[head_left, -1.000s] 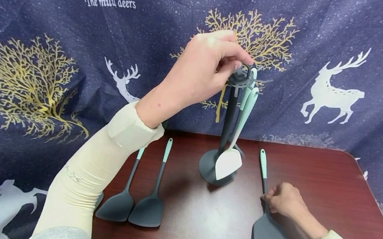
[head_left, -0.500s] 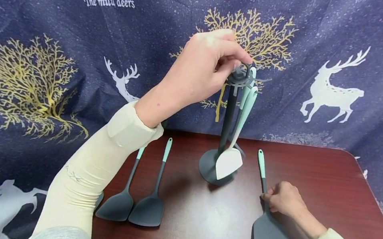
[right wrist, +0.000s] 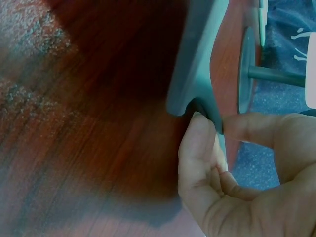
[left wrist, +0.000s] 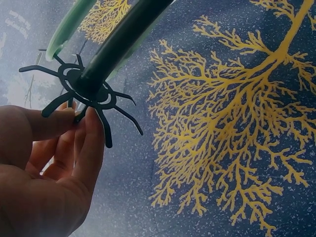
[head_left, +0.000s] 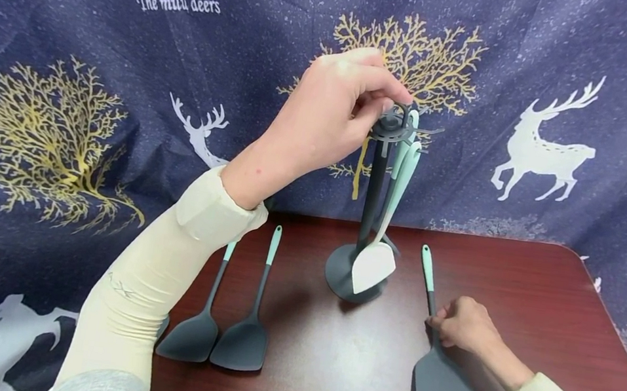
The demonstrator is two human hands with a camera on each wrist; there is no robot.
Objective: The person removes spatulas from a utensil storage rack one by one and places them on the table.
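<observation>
With thumb and fingers, my left hand (head_left: 330, 115) pinches the small loop on top of a dark utensil stand (head_left: 374, 193). Its ring of hooks (left wrist: 108, 129) shows close up in the left wrist view. From the stand's right side hang a white-headed spatula (head_left: 373, 267) and, behind it, another mint-handled utensil whose head is mostly hidden. On the right of the table, my right hand (head_left: 470, 325) pinches the neck of a grey spatula (head_left: 443, 383) with a mint handle. That spatula's blade and neck (right wrist: 200, 59) appear large in the right wrist view.
Two more grey spatulas, one left (head_left: 189, 339) and one right (head_left: 241, 346), lie side by side on the dark red table (head_left: 314, 367). The left sleeve (head_left: 128, 290) partly covers a grey edge beside them. A patterned blue cloth (head_left: 290, 14) hangs behind the table.
The mint handle end of the right spatula has shifted slightly left since the first frame. Both hands keep their grips, and the stand has barely moved.
</observation>
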